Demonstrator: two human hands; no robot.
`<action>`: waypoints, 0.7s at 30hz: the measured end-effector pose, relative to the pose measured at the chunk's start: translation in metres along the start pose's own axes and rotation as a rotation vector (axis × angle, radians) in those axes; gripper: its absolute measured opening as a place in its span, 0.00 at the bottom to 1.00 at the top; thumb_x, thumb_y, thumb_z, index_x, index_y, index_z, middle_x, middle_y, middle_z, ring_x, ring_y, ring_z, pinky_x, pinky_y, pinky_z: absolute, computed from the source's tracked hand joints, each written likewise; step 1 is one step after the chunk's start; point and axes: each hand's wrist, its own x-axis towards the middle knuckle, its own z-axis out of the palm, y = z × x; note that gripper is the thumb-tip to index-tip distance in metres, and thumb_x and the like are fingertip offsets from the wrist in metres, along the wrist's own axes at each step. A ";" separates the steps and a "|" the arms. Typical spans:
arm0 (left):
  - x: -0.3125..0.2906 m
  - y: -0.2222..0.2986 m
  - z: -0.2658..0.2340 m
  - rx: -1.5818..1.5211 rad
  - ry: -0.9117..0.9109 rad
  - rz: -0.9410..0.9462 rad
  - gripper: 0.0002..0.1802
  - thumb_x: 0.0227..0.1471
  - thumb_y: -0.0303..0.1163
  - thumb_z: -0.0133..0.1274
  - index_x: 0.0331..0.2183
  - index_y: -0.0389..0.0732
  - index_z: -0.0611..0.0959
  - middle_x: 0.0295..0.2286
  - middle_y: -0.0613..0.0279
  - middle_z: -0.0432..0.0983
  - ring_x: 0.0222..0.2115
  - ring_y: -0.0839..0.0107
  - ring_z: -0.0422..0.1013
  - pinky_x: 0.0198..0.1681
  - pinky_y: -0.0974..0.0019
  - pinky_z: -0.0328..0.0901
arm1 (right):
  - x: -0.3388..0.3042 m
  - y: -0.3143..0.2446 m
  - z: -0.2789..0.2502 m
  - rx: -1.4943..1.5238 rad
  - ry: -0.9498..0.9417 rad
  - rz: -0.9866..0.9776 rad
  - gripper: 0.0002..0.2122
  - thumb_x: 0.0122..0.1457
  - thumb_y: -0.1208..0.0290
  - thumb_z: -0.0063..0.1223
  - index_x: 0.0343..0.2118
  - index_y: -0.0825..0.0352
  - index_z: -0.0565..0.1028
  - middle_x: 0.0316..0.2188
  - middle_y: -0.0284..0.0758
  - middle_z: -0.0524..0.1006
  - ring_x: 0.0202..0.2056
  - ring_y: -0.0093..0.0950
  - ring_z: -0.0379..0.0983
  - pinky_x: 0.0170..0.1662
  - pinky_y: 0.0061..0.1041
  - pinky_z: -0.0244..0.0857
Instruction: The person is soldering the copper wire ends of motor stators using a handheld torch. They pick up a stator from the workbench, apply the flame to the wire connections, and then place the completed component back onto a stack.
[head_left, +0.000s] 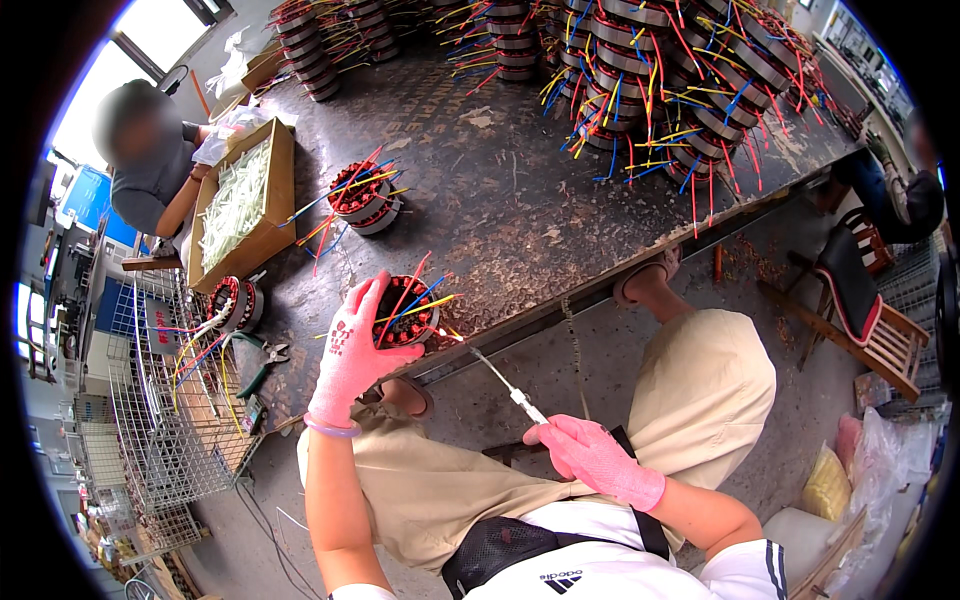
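My left hand (pixel 353 350), in a pink glove, grips a motor stator (pixel 408 318) at the table's near edge, thumb and fingers spread around its side. Red, blue and yellow wires stick up from the stator's windings. Between the fingers of my right hand (pixel 597 457), also gloved in pink, is a slim tool with a white handle (pixel 526 404) and a long thin metal stem. Its tip points at the stator's right side, where a small bright orange-white glow shows. Whether the tip touches the stator I cannot tell.
Another stator (pixel 364 200) stands farther back, and one with white sleeving (pixel 236 305) lies left beside green-handled pliers (pixel 258 364). A cardboard box (pixel 278 185) holds pale tubes. Stacked stators (pixel 640 60) line the far side. One person sits at the left; another is at the far right.
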 end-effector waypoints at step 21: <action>0.005 0.007 -0.006 0.013 -0.079 0.096 0.55 0.27 0.34 0.72 0.60 0.40 0.68 0.57 0.48 0.63 0.58 0.49 0.61 0.62 0.53 0.57 | 0.005 0.010 -0.007 0.121 0.021 -0.037 0.14 0.68 0.65 0.42 0.40 0.69 0.77 0.16 0.25 0.64 0.18 0.14 0.57 0.21 0.19 0.51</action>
